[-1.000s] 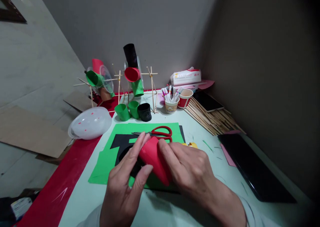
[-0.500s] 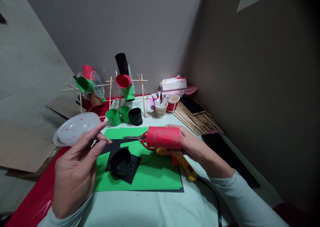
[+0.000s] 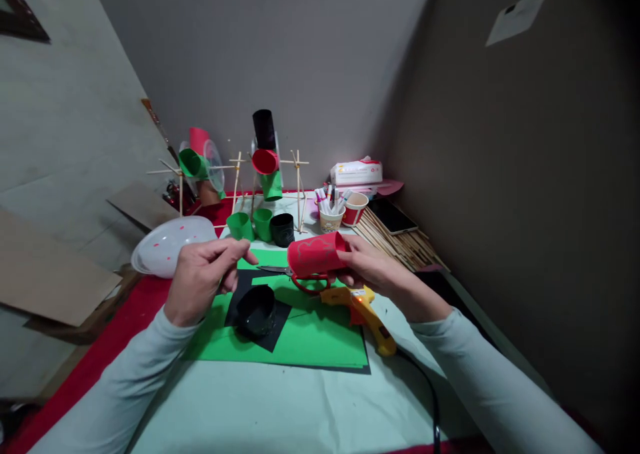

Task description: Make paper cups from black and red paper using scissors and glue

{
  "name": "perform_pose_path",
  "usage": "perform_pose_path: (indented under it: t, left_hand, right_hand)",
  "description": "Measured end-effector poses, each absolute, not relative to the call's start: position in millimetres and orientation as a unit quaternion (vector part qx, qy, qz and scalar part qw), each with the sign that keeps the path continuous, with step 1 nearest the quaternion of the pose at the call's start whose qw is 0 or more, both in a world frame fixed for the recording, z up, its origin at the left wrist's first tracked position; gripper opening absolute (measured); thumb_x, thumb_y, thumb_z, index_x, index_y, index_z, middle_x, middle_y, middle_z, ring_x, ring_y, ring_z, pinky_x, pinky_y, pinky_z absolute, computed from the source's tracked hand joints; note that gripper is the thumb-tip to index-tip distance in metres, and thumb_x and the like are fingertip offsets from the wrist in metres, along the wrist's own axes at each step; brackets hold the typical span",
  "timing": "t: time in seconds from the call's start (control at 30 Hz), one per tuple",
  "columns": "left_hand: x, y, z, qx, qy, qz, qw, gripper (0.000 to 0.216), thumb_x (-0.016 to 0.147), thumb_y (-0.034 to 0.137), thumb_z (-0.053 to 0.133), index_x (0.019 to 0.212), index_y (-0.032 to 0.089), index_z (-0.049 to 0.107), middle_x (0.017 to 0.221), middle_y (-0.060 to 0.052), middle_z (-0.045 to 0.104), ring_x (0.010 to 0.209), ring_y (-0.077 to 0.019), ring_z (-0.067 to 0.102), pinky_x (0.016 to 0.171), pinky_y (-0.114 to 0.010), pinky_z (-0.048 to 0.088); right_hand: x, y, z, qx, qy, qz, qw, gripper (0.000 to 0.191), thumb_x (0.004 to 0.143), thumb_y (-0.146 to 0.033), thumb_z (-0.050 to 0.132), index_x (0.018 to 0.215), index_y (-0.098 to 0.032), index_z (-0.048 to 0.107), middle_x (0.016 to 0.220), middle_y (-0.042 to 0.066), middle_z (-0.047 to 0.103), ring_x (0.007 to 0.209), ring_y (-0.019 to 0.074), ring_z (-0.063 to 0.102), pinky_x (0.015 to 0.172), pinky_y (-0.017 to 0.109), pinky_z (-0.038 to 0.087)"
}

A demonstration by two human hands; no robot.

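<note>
A red paper tube (image 3: 315, 254) with grey marker drawing on its side is in my right hand (image 3: 363, 264), gripped at its right end and tilted slightly. My left hand (image 3: 207, 277) hovers over the left of the green paper, its fingers curled together; whatever they hold, if anything, is too small to make out. Below the tube lie scissors with red handles (image 3: 311, 284), partly covered by it. A black cup-like piece (image 3: 257, 311) rests on a black paper square atop the green sheets (image 3: 320, 341). Just right of that is a yellow glue gun (image 3: 373, 317) with a black cord.
Green rolls (image 3: 241, 227) and a black roll (image 3: 283, 229) stand behind. Stick frames (image 3: 299, 194) carry coloured tubes. A plastic lid (image 3: 170, 244) lies left. Markers in a cup (image 3: 331, 221), a red-white cup (image 3: 355, 209), wooden sticks (image 3: 400, 241) and a phone (image 3: 393, 215) sit back right.
My left hand has moved right towards the tube, and its fingers have curled in. My right hand has tilted the red tube, raising its right end. The camera view has shifted a little left.
</note>
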State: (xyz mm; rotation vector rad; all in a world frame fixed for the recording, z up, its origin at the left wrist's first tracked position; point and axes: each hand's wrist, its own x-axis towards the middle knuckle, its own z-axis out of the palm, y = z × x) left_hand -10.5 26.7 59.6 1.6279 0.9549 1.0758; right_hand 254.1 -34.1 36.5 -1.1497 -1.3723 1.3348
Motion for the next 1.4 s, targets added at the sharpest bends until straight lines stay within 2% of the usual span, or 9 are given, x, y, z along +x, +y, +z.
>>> perform_pose_path:
  t: [0.3,0.43,0.63,0.8,0.9,1.0,1.1,1.23,1.4]
  left_hand:
    - [-15.1,73.6,73.4,0.633,0.367,0.448,0.514,0.032,0.082,0.036,0.072,0.061,0.013,0.074,0.042,-0.003,0.062,0.034,-0.0096,0.051,0.038,-0.020,0.038]
    - [-22.1,74.2,75.7,0.633,0.332,0.434,0.548,0.030,0.079,0.041,0.077,0.077,0.012,0.079,0.070,-0.012,0.079,0.057,-0.0220,0.074,0.059,-0.030,0.058]
    - [-32.2,76.7,74.4,0.638,0.315,0.428,0.557,0.036,0.071,0.040,0.083,0.099,0.017,0.082,0.102,-0.013,0.083,0.075,-0.0293,0.080,0.076,-0.039,0.063]
    - [-49.8,83.2,69.7,0.643,0.337,0.464,0.508,0.019,0.071,0.036,0.083,0.075,0.018,0.083,0.067,-0.006,0.079,0.046,-0.0200,0.069,0.052,-0.031,0.057]
    - [-61.3,84.2,69.3,0.652,0.340,0.478,0.481,0.043,0.083,0.052,0.069,0.059,0.018,0.077,0.053,-0.007,0.071,0.048,-0.0203,0.067,0.053,-0.032,0.057]
    - [-65.3,80.0,72.8,0.690,0.326,0.445,0.468,0.040,0.081,0.053,0.072,0.101,0.020,0.082,0.107,-0.013,0.081,0.096,-0.0309,0.074,0.079,-0.039,0.061]
    - [-61.4,71.8,77.0,0.734,0.314,0.380,0.468,0.082,0.063,0.035,0.091,0.140,0.031,0.062,0.151,-0.010,0.058,0.120,-0.0362,0.065,0.090,-0.043,0.059]
    - [-56.4,61.4,80.0,0.752,0.289,0.337,0.487,0.088,0.058,0.028,0.094,0.140,0.028,0.061,0.144,-0.010,0.064,0.123,-0.0371,0.063,0.098,-0.043,0.055]
    - [-62.2,51.0,81.2,0.718,0.275,0.365,0.524,0.060,0.067,0.027,0.089,0.124,0.021,0.071,0.116,-0.007,0.077,0.108,-0.0316,0.069,0.091,-0.036,0.055]
  right_hand:
    - [245.1,-9.9,65.6,-0.495,-0.603,0.458,0.426,0.012,0.088,-0.026,0.061,0.090,-0.015,0.056,0.058,-0.006,0.055,0.044,0.0067,0.048,0.039,0.017,0.033]
    - [240.7,-1.9,70.9,-0.512,-0.602,0.451,0.415,0.016,0.096,-0.029,0.063,0.089,-0.016,0.056,0.062,-0.008,0.053,0.044,0.0058,0.047,0.039,0.017,0.035]
    - [231.1,12.4,71.2,-0.526,-0.601,0.463,0.385,0.021,0.101,-0.035,0.061,0.098,-0.015,0.062,0.071,-0.006,0.059,0.046,0.0054,0.049,0.040,0.017,0.040]
    - [220.3,20.2,78.1,-0.508,-0.618,0.475,0.367,0.013,0.098,-0.028,0.059,0.093,-0.016,0.058,0.067,-0.005,0.061,0.045,0.0060,0.050,0.039,0.017,0.037]
    - [211.9,23.8,84.9,-0.492,-0.633,0.485,0.348,0.004,0.091,-0.021,0.055,0.090,-0.018,0.056,0.065,-0.003,0.063,0.045,0.0059,0.050,0.039,0.016,0.034]
    - [199.5,26.5,96.4,-0.485,-0.650,0.493,0.313,0.004,0.087,-0.022,0.054,0.089,-0.019,0.056,0.060,-0.004,0.061,0.042,0.0061,0.048,0.038,0.016,0.033]
    - [182.9,29.0,112.5,-0.482,-0.674,0.496,0.259,0.009,0.083,-0.018,0.055,0.091,-0.018,0.058,0.053,-0.007,0.058,0.038,0.0067,0.045,0.036,0.017,0.032]
    - [159.6,33.0,133.9,-0.489,-0.703,0.476,0.201,0.010,0.078,-0.008,0.054,0.082,-0.017,0.058,0.049,-0.006,0.055,0.036,0.0063,0.043,0.033,0.016,0.030]
    - [144.8,28.0,159.5,-0.493,-0.725,0.444,0.185,0.010,0.084,-0.014,0.062,0.075,-0.017,0.057,0.053,-0.003,0.058,0.040,0.0069,0.047,0.035,0.017,0.033]
